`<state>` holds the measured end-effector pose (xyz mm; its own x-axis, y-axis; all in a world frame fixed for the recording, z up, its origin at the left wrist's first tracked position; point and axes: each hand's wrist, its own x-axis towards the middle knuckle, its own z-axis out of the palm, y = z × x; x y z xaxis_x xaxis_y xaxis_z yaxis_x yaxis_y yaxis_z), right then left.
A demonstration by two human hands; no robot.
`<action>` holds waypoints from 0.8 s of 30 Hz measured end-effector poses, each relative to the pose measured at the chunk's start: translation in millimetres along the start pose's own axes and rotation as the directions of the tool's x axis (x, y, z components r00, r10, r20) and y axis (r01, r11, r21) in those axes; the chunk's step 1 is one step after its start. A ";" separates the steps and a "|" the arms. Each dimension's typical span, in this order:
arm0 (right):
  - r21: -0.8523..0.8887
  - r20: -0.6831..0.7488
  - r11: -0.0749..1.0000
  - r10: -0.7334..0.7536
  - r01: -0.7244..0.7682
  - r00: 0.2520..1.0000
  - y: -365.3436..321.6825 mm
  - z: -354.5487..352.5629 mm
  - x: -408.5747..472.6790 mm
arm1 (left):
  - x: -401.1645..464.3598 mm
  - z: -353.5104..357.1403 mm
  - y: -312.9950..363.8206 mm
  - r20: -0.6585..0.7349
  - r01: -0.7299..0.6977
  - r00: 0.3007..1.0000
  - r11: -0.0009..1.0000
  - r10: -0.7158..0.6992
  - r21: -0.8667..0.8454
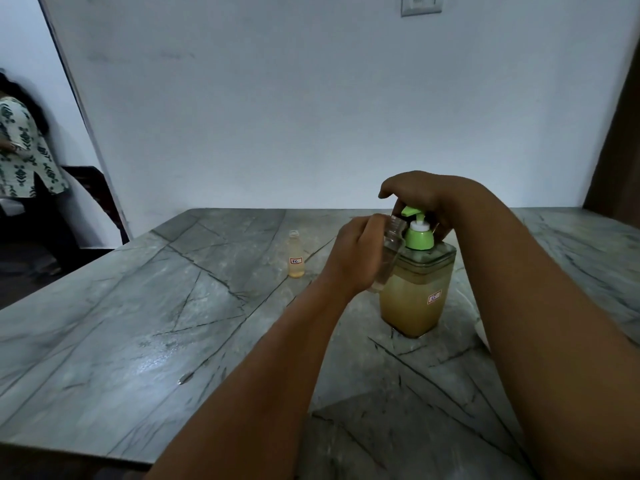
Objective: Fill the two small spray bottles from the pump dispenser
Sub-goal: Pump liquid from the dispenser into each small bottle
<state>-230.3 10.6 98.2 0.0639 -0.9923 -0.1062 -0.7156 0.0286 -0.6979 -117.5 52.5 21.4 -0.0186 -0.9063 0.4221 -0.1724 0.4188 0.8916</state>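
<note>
Left hand (356, 254), right of centre, grips a clear bottle (389, 258), tilted, its mouth just under the green spout. Right hand (420, 199) rests curled over the pump (417, 230) of the dispenser (417, 292), which stands on the counter (138, 306). Second bottle (296, 254), part-filled and uncapped, stands upright at centre frame, left of the hands.
</note>
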 end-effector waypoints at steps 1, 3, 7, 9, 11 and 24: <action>-0.005 -0.002 1.000 0.001 -0.001 1.000 -0.2 0.7 -0.7 | -0.3 0.0 0.3 -0.001 -0.001 1.000 1.000 0.001 -0.002; -0.039 -0.003 0.999 -0.007 0.007 1.000 -1.2 1.8 -2.9 | -0.1 0.1 0.0 0.003 -0.002 1.000 1.000 0.002 -0.009; -0.106 -0.011 0.994 -0.023 0.022 1.000 -3.8 6.0 -8.2 | 2.3 0.3 -3.9 0.008 0.006 1.000 1.000 -0.006 0.000; -0.105 -0.013 0.994 -0.018 0.016 1.000 -3.9 7.3 -10.6 | 4.1 0.5 -5.9 0.006 0.007 1.000 1.000 -0.007 -0.001; -0.097 -0.016 0.995 -0.016 0.014 1.000 -3.1 7.1 -10.5 | 5.0 0.2 -7.4 0.007 0.022 1.000 1.000 -0.021 -0.012; -0.128 -0.036 0.991 0.018 -0.022 0.999 -3.8 -6.9 -11.9 | 4.9 1.7 -7.4 0.021 -0.013 1.000 1.000 0.013 -0.014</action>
<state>-233.2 21.5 107.0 0.0260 -0.9954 -0.0926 -0.8002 0.0348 -0.5987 -118.0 44.9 16.5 -0.0411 -0.9017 0.4305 -0.1581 0.4313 0.8882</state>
